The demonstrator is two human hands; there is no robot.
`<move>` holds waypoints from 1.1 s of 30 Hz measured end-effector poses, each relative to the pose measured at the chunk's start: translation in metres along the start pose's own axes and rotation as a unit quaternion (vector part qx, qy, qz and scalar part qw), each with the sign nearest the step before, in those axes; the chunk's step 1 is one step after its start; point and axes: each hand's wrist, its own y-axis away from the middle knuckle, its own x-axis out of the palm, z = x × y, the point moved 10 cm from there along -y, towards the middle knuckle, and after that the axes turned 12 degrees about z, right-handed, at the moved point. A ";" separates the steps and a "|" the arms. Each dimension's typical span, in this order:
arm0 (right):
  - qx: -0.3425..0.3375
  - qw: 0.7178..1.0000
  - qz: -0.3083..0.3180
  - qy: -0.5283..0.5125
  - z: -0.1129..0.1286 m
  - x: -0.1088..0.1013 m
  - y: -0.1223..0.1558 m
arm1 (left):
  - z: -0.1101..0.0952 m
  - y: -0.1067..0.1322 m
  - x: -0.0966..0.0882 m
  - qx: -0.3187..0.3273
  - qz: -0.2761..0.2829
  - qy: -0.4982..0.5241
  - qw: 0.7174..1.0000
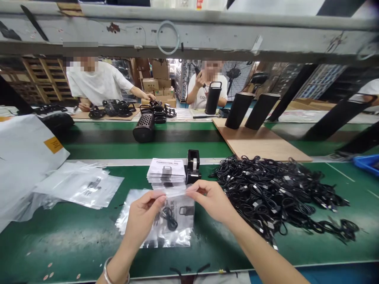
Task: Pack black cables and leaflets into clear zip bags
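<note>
My left hand (145,218) and my right hand (211,199) pinch the top edge of a clear plastic bag (177,213), one at each end. Inside the bag I see a coiled black cable and a printed booklet. The bag hangs just above a small heap of filled clear bags (133,221) on the green table (74,236). Right behind it stands a stack of booklets (166,172) with a black tape dispenser (193,165) beside it.
A big pile of coiled black cables (275,193) lies to the right. Empty clear bags (85,185) and a white sack (20,157) lie to the left. Across the conveyor, two people work near black speakers (144,127) and a wooden board (260,144).
</note>
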 end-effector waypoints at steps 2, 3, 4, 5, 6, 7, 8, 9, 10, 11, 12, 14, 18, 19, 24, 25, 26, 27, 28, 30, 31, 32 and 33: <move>-0.036 0.998 0.003 0.044 0.005 -0.005 0.000 | 0.000 -0.003 -0.007 -0.003 0.021 -0.041 0.999; -0.059 0.996 0.011 0.066 0.008 -0.006 0.001 | 0.000 -0.004 -0.009 -0.005 0.033 -0.054 0.998; -0.085 0.993 0.016 0.083 0.011 -0.007 0.001 | 0.001 -0.005 -0.010 -0.010 0.045 -0.049 0.998; -0.111 0.989 0.017 0.097 0.013 -0.008 0.002 | 0.002 -0.005 -0.009 -0.019 0.057 -0.021 0.998; -0.135 0.985 0.014 0.109 0.014 -0.009 0.004 | 0.005 -0.006 -0.007 -0.029 0.066 0.024 0.997; -0.156 0.980 0.008 0.121 0.015 -0.009 0.005 | 0.007 -0.006 -0.003 -0.035 0.072 0.074 0.994; -0.176 0.975 0.001 0.135 0.015 -0.009 0.007 | 0.007 -0.007 0.002 -0.037 0.074 0.112 0.990; -0.193 0.970 -0.002 0.149 0.016 -0.007 0.009 | 0.008 -0.008 0.008 -0.037 0.077 0.128 0.988; -0.208 0.965 0.001 0.160 0.017 -0.005 0.010 | 0.009 -0.009 0.015 -0.042 0.081 0.118 0.989; -0.218 0.961 0.008 0.170 0.018 -0.002 0.011 | 0.011 -0.010 0.021 -0.052 0.087 0.090 0.991; -0.220 0.959 0.008 0.177 0.018 -0.002 0.012 | 0.015 -0.011 0.027 -0.065 0.090 0.061 0.992; -0.179 0.966 -0.042 0.179 0.013 -0.016 0.008 | 0.023 -0.011 0.034 -0.087 0.094 0.025 0.991; 0.046 0.972 -0.191 0.131 -0.030 -0.064 -0.007 | 0.028 -0.009 0.029 -0.069 0.051 0.055 0.995; 0.084 0.972 -0.187 0.114 -0.041 -0.067 -0.013 | 0.029 -0.008 0.027 -0.065 0.039 0.067 0.995; 0.122 0.980 -0.154 0.024 -0.062 -0.058 -0.034 | 0.035 -0.002 0.024 -0.080 0.004 0.124 0.989; 0.118 0.980 -0.157 0.007 -0.061 -0.055 -0.033 | 0.037 -0.002 0.023 -0.085 -0.002 0.132 0.988; 0.113 0.981 -0.159 -0.006 -0.060 -0.051 -0.030 | 0.039 -0.001 0.023 -0.088 -0.008 0.136 0.987; 0.106 0.981 -0.159 -0.013 -0.058 -0.048 -0.027 | 0.040 -0.001 0.022 -0.088 -0.010 0.137 0.987; 0.099 0.982 -0.158 -0.014 -0.056 -0.044 -0.023 | 0.041 -0.001 0.022 -0.087 -0.011 0.135 0.987; 0.087 0.983 -0.159 0.004 -0.055 -0.039 -0.016 | 0.043 -0.002 0.022 -0.084 -0.009 0.131 0.988; 0.084 0.983 -0.163 0.021 -0.056 -0.039 -0.013 | 0.043 -0.002 0.022 -0.082 -0.010 0.131 0.988; 0.082 0.981 -0.171 0.040 -0.057 -0.039 -0.009 | 0.043 -0.002 0.022 -0.081 -0.012 0.131 0.988; 0.082 0.978 -0.182 0.060 -0.059 -0.040 -0.004 | 0.043 -0.003 0.022 -0.081 -0.017 0.131 0.988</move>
